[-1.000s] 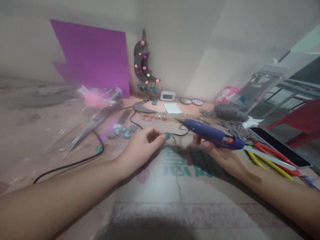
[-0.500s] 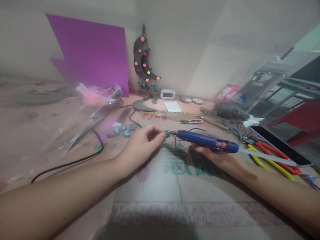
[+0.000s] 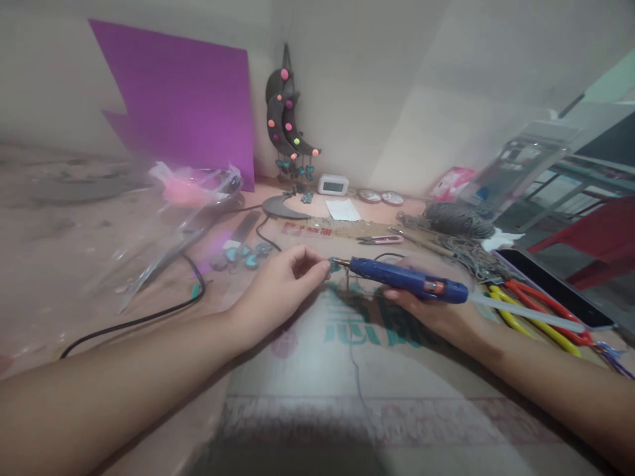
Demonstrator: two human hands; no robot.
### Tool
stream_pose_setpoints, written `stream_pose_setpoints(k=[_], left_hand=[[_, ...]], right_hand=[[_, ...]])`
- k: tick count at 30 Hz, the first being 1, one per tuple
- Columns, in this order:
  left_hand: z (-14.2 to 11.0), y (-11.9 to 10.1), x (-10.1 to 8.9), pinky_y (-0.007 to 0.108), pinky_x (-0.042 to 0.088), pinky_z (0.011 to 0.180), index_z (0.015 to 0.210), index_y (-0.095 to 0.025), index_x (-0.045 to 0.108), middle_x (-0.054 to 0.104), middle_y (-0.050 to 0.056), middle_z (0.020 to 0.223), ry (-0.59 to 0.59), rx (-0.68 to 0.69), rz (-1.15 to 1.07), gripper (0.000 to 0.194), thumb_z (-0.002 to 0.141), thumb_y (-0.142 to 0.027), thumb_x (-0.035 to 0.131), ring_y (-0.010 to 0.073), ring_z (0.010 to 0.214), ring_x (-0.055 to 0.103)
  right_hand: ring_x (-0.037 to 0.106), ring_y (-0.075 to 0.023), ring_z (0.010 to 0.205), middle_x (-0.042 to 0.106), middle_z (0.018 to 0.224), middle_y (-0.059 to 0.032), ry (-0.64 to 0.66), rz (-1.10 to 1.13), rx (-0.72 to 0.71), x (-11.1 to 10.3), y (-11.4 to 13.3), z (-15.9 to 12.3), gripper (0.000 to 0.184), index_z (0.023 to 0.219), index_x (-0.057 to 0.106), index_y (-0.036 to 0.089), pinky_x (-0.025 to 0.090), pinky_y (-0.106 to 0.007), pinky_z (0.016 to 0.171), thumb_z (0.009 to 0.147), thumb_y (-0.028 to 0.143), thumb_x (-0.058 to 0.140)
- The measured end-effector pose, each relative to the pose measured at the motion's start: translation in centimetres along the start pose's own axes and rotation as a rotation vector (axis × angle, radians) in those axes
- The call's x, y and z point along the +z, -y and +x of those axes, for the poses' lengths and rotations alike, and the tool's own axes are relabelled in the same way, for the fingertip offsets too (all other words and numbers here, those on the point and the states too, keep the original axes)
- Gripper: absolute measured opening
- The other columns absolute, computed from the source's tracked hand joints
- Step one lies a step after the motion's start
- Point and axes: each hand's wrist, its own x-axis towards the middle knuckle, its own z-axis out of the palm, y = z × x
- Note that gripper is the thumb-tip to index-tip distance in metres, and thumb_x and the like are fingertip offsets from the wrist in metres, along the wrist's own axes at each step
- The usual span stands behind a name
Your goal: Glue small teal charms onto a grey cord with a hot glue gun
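Note:
Between thumb and fingertips, my left hand [image 3: 292, 281] pinches a small teal piece [image 3: 334, 264], partly hidden by the fingers. My right hand [image 3: 426, 314] is wrapped round a blue hot glue gun [image 3: 397, 276]. A translucent glue stick [image 3: 528, 312] sticks out of its back end. The gun's metal nozzle points left and sits at the teal piece; whether it touches cannot be made out. Several grey and teal pieces [image 3: 251, 258] lie on the table left of my left hand.
Thread snips [image 3: 381, 240], grey yarn [image 3: 459, 220], red-handled and yellow-handled tools [image 3: 546, 311] and a phone [image 3: 555, 287] lie at the right. A black cord [image 3: 143, 318] curves across the left. Behind stand a small clock [image 3: 333, 185], a moon-shaped hanging ornament [image 3: 288, 125] and a purple sheet [image 3: 188, 112].
The glue gun has shifted very slightly left and down. My left hand keeps its pinch on the teal piece, nearly still.

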Motion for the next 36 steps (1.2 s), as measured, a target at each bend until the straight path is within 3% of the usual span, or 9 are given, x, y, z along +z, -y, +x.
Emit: stream_pose_setpoints(k=[36], left_hand=[[-0.03, -0.19, -0.01, 0.025, 0.04, 0.06, 0.085, -0.018, 0.062, 0.066, 0.001, 0.079, 0.009, 0.026, 0.012, 0.021, 0.09, -0.038, 0.059, 0.0133, 0.067, 0.056]], right_hand=[[0.061, -0.0161, 0.061, 0.066, 0.069, 0.0023, -0.002, -0.012, 0.029, 0.05, -0.23, -0.08, 0.016, 0.078, 0.064, 0.024, 0.051, -0.028, 0.057, 0.081, 0.04, 0.067]])
